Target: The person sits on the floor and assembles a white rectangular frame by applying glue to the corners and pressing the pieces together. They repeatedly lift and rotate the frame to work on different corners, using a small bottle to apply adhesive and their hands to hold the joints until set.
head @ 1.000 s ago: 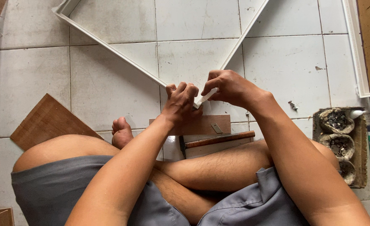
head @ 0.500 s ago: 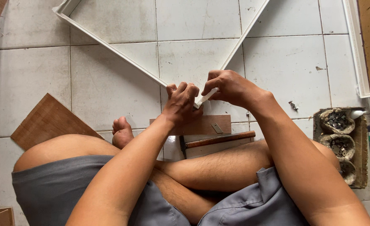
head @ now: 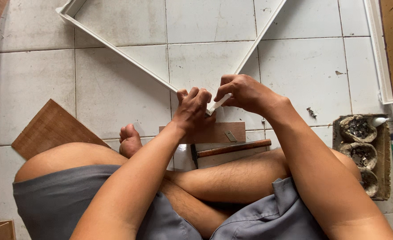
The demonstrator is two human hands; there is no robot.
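Observation:
I sit cross-legged on a tiled floor. A white frame (head: 116, 50) lies flat in front of me, its near corner between my hands. My left hand (head: 192, 109) grips that corner from the left, fingers curled over it. My right hand (head: 243, 92) pinches the corner's right rail from above. The corner rests over a small brown wooden block (head: 225, 132). A hammer with a wooden handle (head: 232, 149) lies on the floor just behind the block, against my shin.
A brown board (head: 50, 129) lies at my left knee. At the right stands a holder with several cups of small metal fasteners (head: 358, 142). Another white frame edge (head: 376, 53) runs along the upper right.

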